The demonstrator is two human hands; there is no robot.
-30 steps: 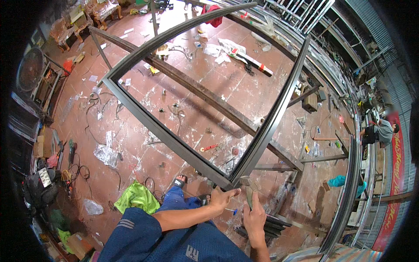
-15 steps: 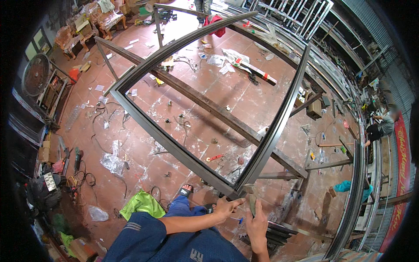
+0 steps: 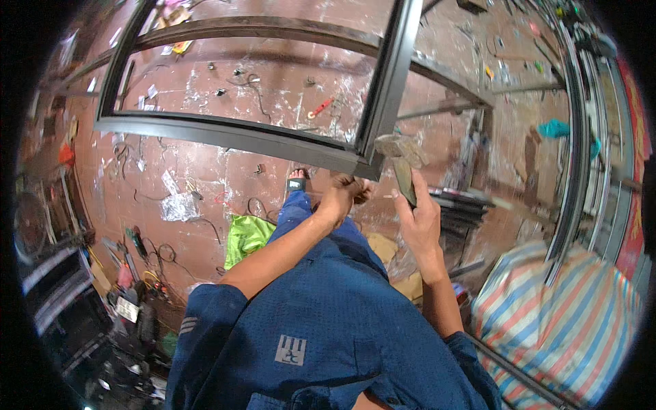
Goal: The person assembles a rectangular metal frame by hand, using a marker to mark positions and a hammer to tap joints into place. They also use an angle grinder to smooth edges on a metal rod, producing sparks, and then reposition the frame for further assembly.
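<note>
A large dark grey metal frame [image 3: 225, 139] lies raised above the floor, its near corner just ahead of my hands. In my right hand [image 3: 422, 220] is a hammer [image 3: 404, 181], gripped by the handle with its head up beside the outer right side of that corner. My left hand [image 3: 338, 201] is closed right below the corner, slightly blurred. Whatever its fingers may hold is hidden.
Dark beams [image 3: 260, 27] run under the frame. Striped sacking [image 3: 547, 314] bulks at the right, beside long metal profiles [image 3: 570, 157]. A lime green cloth [image 3: 247, 236] and a plastic bag [image 3: 181, 206] lie on the floor at the left, with cables and litter.
My view has tipped down and turned, so the frame and hands appear higher. The hammer remains in my right hand near the corner. A small blue item seen by my left hand no longer shows.
</note>
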